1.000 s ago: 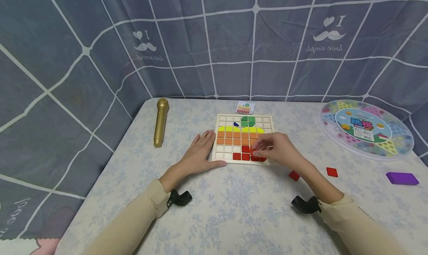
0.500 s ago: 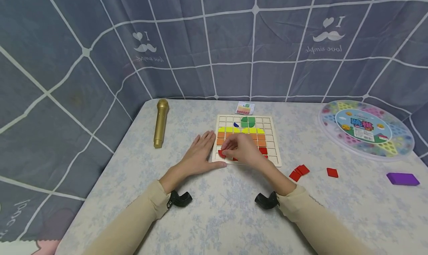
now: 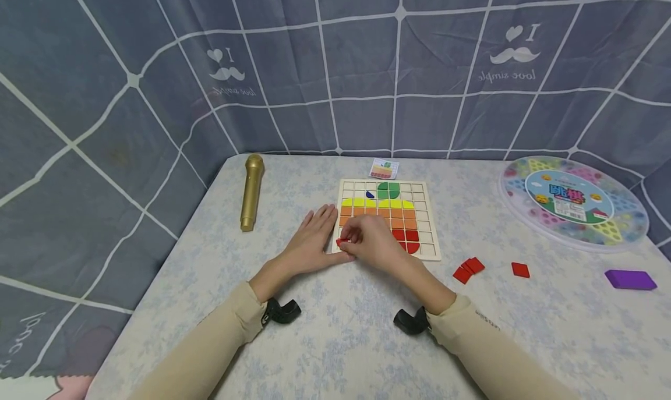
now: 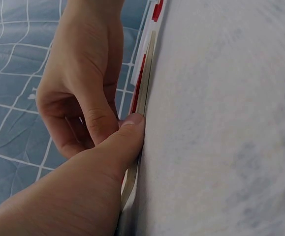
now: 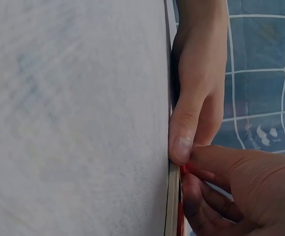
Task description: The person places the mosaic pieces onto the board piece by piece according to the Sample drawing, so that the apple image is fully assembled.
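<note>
A pale wooden grid board (image 3: 431,231) lies on the table, with rows of orange and yellow pieces, a green shape, a small blue piece and red tiles at its bottom right. My left hand (image 3: 309,243) lies along the board's left edge, fingers straight, its thumb at the bottom left corner. Just above that corner, my right hand (image 3: 374,243) pinches a red tile (image 3: 339,242) between thumb and fingers. In the right wrist view, the red tile (image 5: 190,166) shows only slightly beside the left thumb. My right hand hides part of the red rows.
To the board's right lie several overlapping red tiles (image 3: 469,269) and a single red tile (image 3: 521,270). Farther right are a purple block (image 3: 631,280) and a round colourful game case (image 3: 574,202). A picture card (image 3: 384,168) sits behind the board; a gold microphone (image 3: 252,193) lies left.
My right hand has moved left across the board from the bottom right red tiles to the bottom left corner, carrying a red tile. My left hand has stayed put.
</note>
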Motion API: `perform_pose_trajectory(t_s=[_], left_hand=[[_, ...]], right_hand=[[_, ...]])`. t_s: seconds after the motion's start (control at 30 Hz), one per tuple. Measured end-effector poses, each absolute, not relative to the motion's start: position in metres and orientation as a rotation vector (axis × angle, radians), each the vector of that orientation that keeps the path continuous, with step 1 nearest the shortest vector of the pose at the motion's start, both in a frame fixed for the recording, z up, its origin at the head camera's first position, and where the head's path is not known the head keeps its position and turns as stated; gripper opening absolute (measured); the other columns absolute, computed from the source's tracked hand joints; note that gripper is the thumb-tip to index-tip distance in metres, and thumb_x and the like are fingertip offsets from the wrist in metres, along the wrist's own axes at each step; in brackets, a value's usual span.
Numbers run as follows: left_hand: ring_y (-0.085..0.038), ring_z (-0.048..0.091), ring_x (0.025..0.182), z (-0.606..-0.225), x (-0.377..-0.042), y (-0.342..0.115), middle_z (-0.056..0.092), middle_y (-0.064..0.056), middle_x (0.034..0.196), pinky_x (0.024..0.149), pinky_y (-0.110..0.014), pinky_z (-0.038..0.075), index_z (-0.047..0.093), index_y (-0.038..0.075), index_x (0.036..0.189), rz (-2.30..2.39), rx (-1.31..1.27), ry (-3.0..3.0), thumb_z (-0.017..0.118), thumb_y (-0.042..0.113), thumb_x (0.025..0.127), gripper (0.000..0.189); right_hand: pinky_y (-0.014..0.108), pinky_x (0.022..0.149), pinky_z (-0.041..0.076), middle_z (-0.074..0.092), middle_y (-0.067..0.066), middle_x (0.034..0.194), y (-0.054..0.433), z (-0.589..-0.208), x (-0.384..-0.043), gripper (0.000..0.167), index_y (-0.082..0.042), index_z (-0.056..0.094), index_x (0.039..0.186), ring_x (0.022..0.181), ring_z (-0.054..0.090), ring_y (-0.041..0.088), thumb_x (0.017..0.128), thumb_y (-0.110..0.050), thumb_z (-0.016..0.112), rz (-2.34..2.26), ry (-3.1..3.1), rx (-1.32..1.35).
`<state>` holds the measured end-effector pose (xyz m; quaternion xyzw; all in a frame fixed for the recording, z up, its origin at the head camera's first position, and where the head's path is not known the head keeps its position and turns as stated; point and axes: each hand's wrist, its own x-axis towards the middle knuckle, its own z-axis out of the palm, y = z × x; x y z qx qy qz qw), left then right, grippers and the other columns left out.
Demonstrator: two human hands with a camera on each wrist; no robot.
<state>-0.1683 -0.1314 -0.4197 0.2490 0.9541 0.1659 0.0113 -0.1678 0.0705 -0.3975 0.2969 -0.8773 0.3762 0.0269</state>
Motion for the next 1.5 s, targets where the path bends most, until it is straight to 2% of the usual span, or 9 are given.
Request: perform_pose_trajectory(t_s=[0.47, 0.63, 0.73, 0.83, 1.13, 1.37, 1.5], left_hand=[[-0.030, 0.008, 0.165, -0.419, -0.169, -0.131, 0.014, -0.019, 0.176, 0.135, -0.051, 0.004, 0.016, -0.003, 0.167, 0.516, 0.764, 2.983, 0.072, 0.067, 0.090, 0.118], [-0.030, 0.009, 0.165, -0.419, -0.169, -0.131, 0.015, -0.018, 0.176, 0.135, -0.051, 0.004, 0.016, -0.003, 0.166, 0.515, 0.762, 2.988, 0.070, 0.068, 0.091, 0.117], [-0.030, 0.010, 0.165, -0.419, -0.169, -0.130, 0.016, -0.018, 0.176, 0.135, -0.051, 0.004, 0.017, -0.004, 0.166, 0.508, 0.769, 2.996, 0.069, 0.069, 0.091, 0.117], [-0.030, 0.009, 0.165, -0.419, -0.169, -0.129, 0.015, -0.017, 0.176, 0.135, -0.051, 0.004, 0.016, -0.003, 0.166, 0.506, 0.766, 2.990, 0.068, 0.070, 0.091, 0.117], [-0.029, 0.007, 0.165, -0.418, -0.170, -0.128, 0.013, -0.016, 0.176, 0.135, -0.050, 0.004, 0.014, -0.002, 0.167, 0.512, 0.755, 2.978, 0.069, 0.069, 0.091, 0.118], [-0.030, 0.008, 0.165, -0.420, -0.168, -0.129, 0.014, -0.017, 0.176, 0.135, -0.051, 0.004, 0.014, -0.003, 0.167, 0.521, 0.758, 2.971, 0.069, 0.068, 0.091, 0.118], [-0.030, 0.007, 0.165, -0.421, -0.167, -0.130, 0.013, -0.017, 0.176, 0.135, -0.050, 0.004, 0.014, -0.002, 0.167, 0.528, 0.751, 2.968, 0.069, 0.068, 0.091, 0.117]], right_hand=[[0.023, 0.062, 0.049, 0.067, -0.001, 0.075, 0.066, -0.391, -0.166, 0.016, -0.009, 0.071, 0.082, 0.067, 0.056, 0.009, 0.088, -0.014, 0.085, 0.967, -2.780, 0.848], [0.024, 0.065, 0.053, 0.068, -0.002, 0.079, 0.076, -0.390, -0.165, 0.013, -0.010, 0.073, 0.085, 0.071, 0.060, 0.010, 0.091, -0.015, 0.083, 1.046, -2.770, 0.856], [0.026, 0.069, 0.056, 0.071, 0.000, 0.083, 0.092, -0.388, -0.164, 0.008, -0.007, 0.076, 0.092, 0.074, 0.064, 0.011, 0.093, -0.013, 0.081, 1.150, -2.759, 0.843], [0.027, 0.072, 0.058, 0.073, 0.001, 0.087, 0.111, -0.387, -0.164, 0.010, -0.005, 0.078, 0.100, 0.078, 0.066, 0.012, 0.093, -0.011, 0.081, 1.195, -2.740, 0.831], [0.026, 0.078, 0.062, 0.076, -0.001, 0.092, 0.175, -0.382, -0.156, 0.012, -0.007, 0.080, 0.105, 0.083, 0.069, 0.014, 0.093, -0.010, 0.080, 1.156, -2.764, 0.700], [0.026, 0.082, 0.061, 0.076, -0.004, 0.093, 0.222, -0.381, -0.138, 0.017, -0.012, 0.081, 0.109, 0.085, 0.068, 0.014, 0.094, -0.019, 0.082, 1.070, -2.825, 0.583], [0.029, 0.085, 0.063, 0.077, -0.003, 0.100, 0.247, -0.379, -0.127, 0.020, -0.014, 0.080, 0.111, 0.088, 0.069, 0.010, 0.095, -0.026, 0.082, 1.031, -2.818, 0.572]])
